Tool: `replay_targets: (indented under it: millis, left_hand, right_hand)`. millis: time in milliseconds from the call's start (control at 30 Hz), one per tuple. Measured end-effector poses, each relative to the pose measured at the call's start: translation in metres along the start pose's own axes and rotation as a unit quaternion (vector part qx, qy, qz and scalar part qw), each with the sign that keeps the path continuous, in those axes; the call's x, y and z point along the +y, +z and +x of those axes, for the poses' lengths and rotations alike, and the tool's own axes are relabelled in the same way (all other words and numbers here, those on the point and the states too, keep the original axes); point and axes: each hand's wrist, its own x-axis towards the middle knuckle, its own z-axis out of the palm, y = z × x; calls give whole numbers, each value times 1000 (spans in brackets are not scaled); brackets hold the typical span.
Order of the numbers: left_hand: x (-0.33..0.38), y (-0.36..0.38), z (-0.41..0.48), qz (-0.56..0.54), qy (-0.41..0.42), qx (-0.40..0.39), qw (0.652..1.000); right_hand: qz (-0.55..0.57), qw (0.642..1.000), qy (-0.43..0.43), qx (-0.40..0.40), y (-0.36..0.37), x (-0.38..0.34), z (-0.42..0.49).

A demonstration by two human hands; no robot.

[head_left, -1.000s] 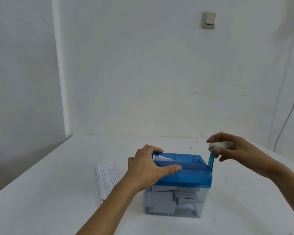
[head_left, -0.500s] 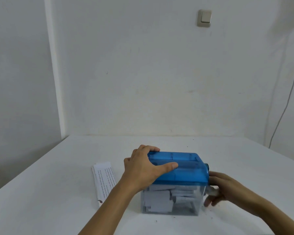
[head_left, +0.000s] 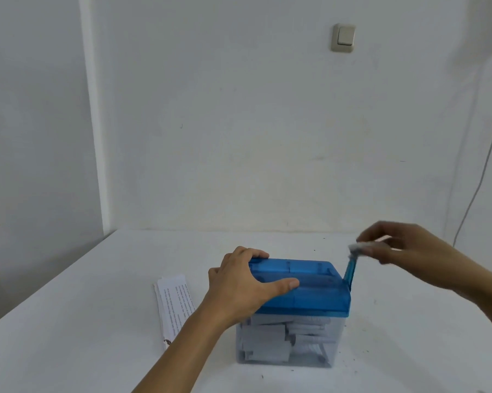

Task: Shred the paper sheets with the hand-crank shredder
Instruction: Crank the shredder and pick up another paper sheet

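Crank handle [head_left: 364, 247] stands above the right end of the shredder [head_left: 310, 290], pinched in your right hand [head_left: 409, 251]; your left hand [head_left: 239, 287] clasps its blue top. Motion blur smears that pinch.

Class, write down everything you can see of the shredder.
The shredder stands upright on the table: a translucent blue plastic top over a clear bin packed with white paper pieces. Its blue crank rises at the right side, white knob up. The left hand grips the top; the right hand pinches the knob.
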Motion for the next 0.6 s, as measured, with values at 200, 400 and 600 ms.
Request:
replay_targets:
  millis: [200,400,600]
  left_hand:
    - [4,-3,-2,-17,3,-5,1000]
    - [-2,-2,-2,-73,15,-16,997]
    - [-9,-18,-9,-201,16,72,977]
  right_hand:
    - [-134,990,-9,34,33,12,45]
    - [-169,984,-57,-16,63,-14,66]
    - [-107,986,-128,-19,92,-73,74]
